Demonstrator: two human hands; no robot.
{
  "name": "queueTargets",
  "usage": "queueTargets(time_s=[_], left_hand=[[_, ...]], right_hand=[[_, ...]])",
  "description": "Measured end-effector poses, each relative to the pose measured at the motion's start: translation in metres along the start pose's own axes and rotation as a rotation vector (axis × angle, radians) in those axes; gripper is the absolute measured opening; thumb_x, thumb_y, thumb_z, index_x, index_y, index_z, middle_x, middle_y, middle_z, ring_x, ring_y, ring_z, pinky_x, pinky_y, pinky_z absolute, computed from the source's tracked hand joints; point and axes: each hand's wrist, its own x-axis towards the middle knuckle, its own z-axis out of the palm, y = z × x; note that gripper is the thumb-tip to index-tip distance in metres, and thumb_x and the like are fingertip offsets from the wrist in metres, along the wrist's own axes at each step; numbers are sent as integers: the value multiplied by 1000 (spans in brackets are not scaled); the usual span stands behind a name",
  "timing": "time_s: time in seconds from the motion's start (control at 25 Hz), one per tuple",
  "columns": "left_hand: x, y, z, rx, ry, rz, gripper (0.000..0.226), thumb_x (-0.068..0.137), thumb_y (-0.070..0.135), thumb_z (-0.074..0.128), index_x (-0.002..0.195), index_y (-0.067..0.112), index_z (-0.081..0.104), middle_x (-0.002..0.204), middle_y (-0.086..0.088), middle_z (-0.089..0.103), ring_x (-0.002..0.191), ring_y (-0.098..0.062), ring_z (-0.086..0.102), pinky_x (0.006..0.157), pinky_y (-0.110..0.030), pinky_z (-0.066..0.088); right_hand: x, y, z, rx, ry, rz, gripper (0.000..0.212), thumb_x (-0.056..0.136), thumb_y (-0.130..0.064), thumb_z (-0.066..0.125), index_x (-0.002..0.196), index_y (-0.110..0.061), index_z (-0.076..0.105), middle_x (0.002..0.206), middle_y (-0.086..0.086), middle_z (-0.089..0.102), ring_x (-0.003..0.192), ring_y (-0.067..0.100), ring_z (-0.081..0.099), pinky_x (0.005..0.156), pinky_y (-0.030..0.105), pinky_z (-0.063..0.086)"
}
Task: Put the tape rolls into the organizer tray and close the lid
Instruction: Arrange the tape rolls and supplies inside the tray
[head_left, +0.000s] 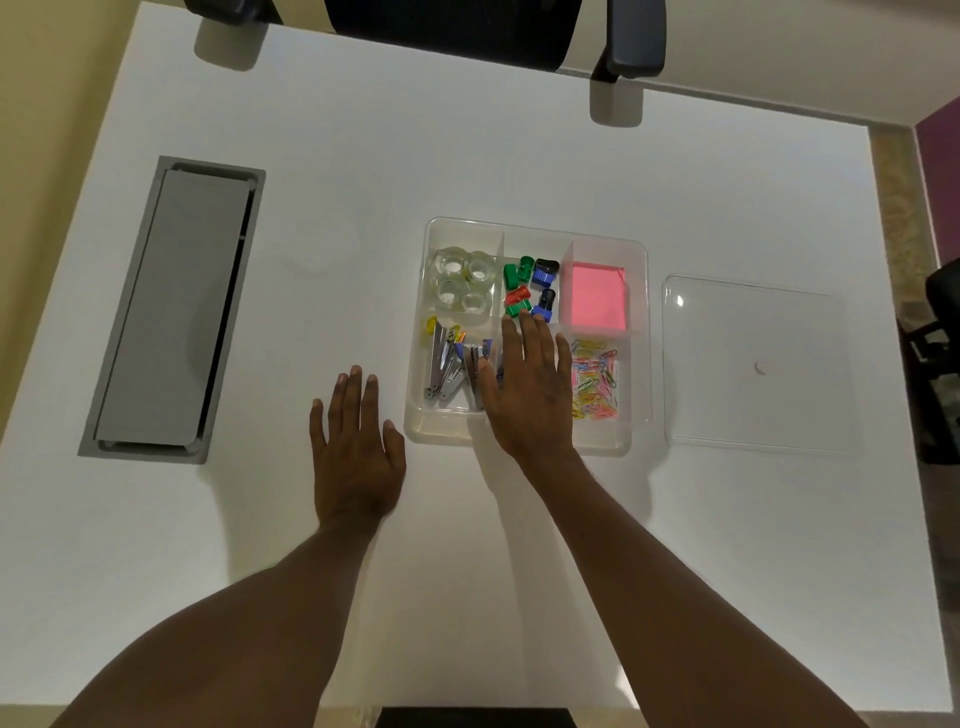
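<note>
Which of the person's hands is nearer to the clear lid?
The right hand. It is spread over the organizer tray, which sits just left of the lid. The left hand lies flat on the table, left of the tray and farther away.

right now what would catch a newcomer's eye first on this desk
Probably the clear organizer tray mid-desk, bright with a pink notepad at back right, coloured paper clips in front of it and four tape rolls at back left. The right hand hovers open over its middle; the lid lies off to the right.
</note>
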Motion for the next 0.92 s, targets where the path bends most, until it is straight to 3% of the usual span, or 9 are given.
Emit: queueTargets(time_s=[0.2,0.36,0.72,0.92], left_hand=[[-1,-2,4,6,15,14,62,109,36,26,168,17,24,179,-7,20,167,-24,18,136,-54,15],[-1,-2,3,0,-4,16,63,110,40,17,169,17,22,179,-7,19,167,-25,18,135,-55,17],[0,-3,4,0,-37,2,65,110,41,12,170,17,21,180,-6,17,168,-25,17,135,-56,19],[1,-3,4,0,-49,0,65,110,43,10,170,19,18,180,-5,16,168,-25,16,135,-55,19]], right_hand=[[44,-8,-11,-9,121,-150,39,100,-32,46,133,-15,58,135,4,61,129,24,53,114,44,35],[102,-18,-22,-115,54,-306,38,87,-10,53,122,-17,66,127,2,63,120,26,55,105,42,34],[157,-23,-17,-302,-127,-589,54,87,-5,53,136,-28,60,115,8,54,110,29,50,94,43,35],[161,-14,-15,-325,-113,-617,43,91,-12,56,131,-24,62,113,10,54,109,30,51,95,44,36]])
